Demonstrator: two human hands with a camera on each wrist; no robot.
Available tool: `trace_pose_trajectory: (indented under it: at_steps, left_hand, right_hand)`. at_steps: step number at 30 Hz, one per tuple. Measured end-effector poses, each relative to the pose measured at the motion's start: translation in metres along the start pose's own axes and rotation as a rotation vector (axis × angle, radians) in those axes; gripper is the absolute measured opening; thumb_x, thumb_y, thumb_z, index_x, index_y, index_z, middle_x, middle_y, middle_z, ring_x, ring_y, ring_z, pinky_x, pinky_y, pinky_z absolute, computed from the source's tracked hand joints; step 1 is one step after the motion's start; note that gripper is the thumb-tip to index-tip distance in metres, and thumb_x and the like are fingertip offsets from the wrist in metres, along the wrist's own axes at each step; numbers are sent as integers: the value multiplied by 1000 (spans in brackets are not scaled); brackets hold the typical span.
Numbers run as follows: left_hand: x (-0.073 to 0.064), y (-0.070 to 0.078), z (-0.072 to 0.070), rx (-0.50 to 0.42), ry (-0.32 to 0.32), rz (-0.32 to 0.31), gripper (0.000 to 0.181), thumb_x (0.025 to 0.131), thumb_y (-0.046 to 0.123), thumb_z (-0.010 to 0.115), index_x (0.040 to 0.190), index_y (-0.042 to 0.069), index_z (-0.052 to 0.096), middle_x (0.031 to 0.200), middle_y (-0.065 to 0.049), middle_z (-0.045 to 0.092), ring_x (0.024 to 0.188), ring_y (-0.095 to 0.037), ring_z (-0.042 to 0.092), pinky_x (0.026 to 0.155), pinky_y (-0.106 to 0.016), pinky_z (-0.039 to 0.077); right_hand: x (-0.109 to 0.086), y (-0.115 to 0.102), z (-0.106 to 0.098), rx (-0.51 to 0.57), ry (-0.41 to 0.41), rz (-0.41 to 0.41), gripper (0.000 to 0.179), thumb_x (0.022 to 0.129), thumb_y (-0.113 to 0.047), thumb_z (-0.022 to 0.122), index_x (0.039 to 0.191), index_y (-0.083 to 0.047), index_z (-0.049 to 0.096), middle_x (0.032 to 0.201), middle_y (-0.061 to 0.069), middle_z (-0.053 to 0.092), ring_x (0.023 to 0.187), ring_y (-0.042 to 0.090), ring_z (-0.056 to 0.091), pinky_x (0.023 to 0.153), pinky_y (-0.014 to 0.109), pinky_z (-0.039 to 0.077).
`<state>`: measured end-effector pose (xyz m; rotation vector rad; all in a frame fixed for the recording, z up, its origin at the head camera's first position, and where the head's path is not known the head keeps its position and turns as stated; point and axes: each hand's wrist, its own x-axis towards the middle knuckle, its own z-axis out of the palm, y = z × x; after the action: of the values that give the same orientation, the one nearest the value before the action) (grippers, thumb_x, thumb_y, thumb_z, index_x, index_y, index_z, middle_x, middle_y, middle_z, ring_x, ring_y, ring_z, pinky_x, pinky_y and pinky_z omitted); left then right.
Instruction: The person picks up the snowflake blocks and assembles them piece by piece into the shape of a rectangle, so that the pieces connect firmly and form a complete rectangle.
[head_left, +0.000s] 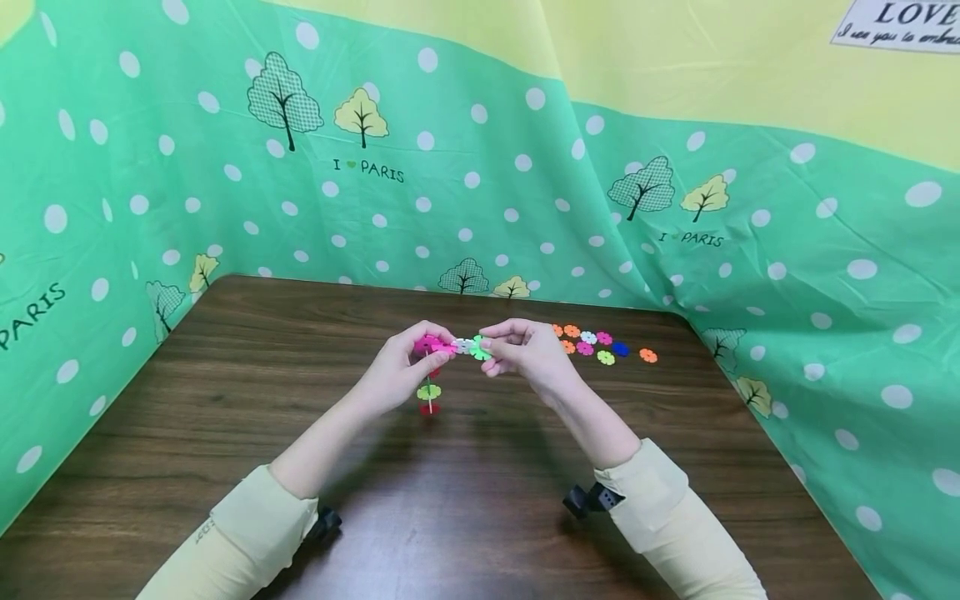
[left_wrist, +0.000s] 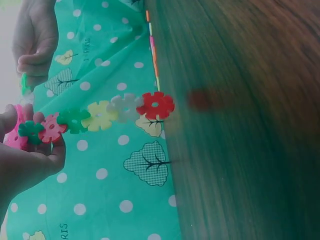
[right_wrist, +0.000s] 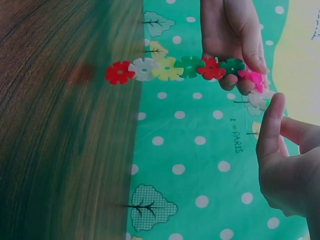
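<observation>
A chain of interlocked plastic snowflake discs is held above the table. My left hand [head_left: 396,372] pinches it at a pink disc [head_left: 442,346]. From there a row hangs down, ending in a white disc [left_wrist: 125,107] and a red disc [left_wrist: 156,105]; a yellow disc [right_wrist: 167,68] and green ones sit higher up. Sideways from the pink disc, a white disc [head_left: 462,346] reaches toward a light green disc [head_left: 478,347], which my right hand [head_left: 534,358] pinches between thumb and fingers. In the right wrist view, the right fingers mostly cover that green disc.
Several loose discs lie on the brown table [head_left: 465,517] beyond the right hand, among them a blue disc [head_left: 620,349] and, farther right, an orange disc [head_left: 648,356]. A green dotted curtain [head_left: 510,192] hangs behind the table and along its sides.
</observation>
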<state>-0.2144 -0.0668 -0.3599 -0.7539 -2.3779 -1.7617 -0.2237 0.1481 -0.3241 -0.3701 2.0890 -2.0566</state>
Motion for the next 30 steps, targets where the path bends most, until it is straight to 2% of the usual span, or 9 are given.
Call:
trace_pose_trajectory:
  at_steps: [4, 8, 13, 16, 20, 25, 27, 30]
  left_hand:
    - [-1, 0, -1, 38, -13, 5, 18, 91, 15, 63, 108, 15, 60, 82, -7, 60, 74, -22, 55, 68, -33, 48]
    - [-3, 5, -1, 39, -14, -12, 21, 91, 14, 63, 111, 13, 59, 83, -6, 61, 76, -28, 56, 69, -33, 48]
    - [-4, 7, -1, 21, -6, -26, 21, 90, 14, 64, 111, 12, 60, 82, -9, 61, 75, -33, 57, 67, -32, 48]
    - [-3, 2, -2, 14, 3, -18, 19, 90, 15, 64, 109, 14, 61, 80, -8, 60, 72, -28, 57, 67, -32, 49]
    - [-3, 2, -2, -1, 15, -28, 20, 90, 15, 65, 109, 14, 61, 81, -7, 61, 71, -25, 58, 67, -32, 49]
    - [-4, 3, -4, -5, 23, -62, 22, 89, 16, 65, 111, 12, 61, 81, -8, 60, 72, -29, 59, 64, -29, 48]
    - [-4, 5, -5, 0, 20, -78, 24, 90, 15, 65, 112, 10, 61, 82, -9, 61, 74, -33, 58, 63, -27, 46]
    - [-7, 15, -8, 9, 17, -92, 25, 90, 12, 64, 114, 6, 60, 84, -16, 61, 76, -38, 56, 60, -25, 44]
  right_hand:
    - [0, 1, -2, 10, -17, 6, 32, 87, 0, 62, 114, 17, 55, 78, 9, 68, 58, 16, 66, 60, 29, 56]
    - [1, 2, -3, 3, -42, 14, 35, 88, -1, 62, 116, 17, 52, 79, 9, 68, 60, 16, 67, 62, 30, 57]
    - [0, 2, -5, -27, -61, 24, 34, 89, -5, 63, 117, 13, 54, 83, 10, 68, 64, 18, 67, 66, 32, 57]
    - [-1, 1, -8, -46, -70, 15, 34, 89, -7, 64, 117, 9, 56, 87, 12, 68, 69, 23, 68, 69, 35, 57]
    - [-3, 1, -16, -116, -66, -17, 36, 86, -14, 69, 116, 3, 59, 94, 16, 67, 77, 30, 68, 73, 39, 56]
    - [-3, -1, -28, -218, -62, -55, 37, 84, -21, 72, 115, -4, 61, 106, 23, 65, 91, 37, 65, 76, 39, 56]
    - [-4, -3, -33, -258, -62, -84, 37, 84, -21, 72, 115, -4, 61, 108, 20, 65, 93, 34, 65, 77, 40, 56]
    - [-6, -8, -44, -359, -51, -145, 35, 85, -19, 71, 115, -5, 62, 107, 13, 68, 94, 24, 66, 78, 37, 55]
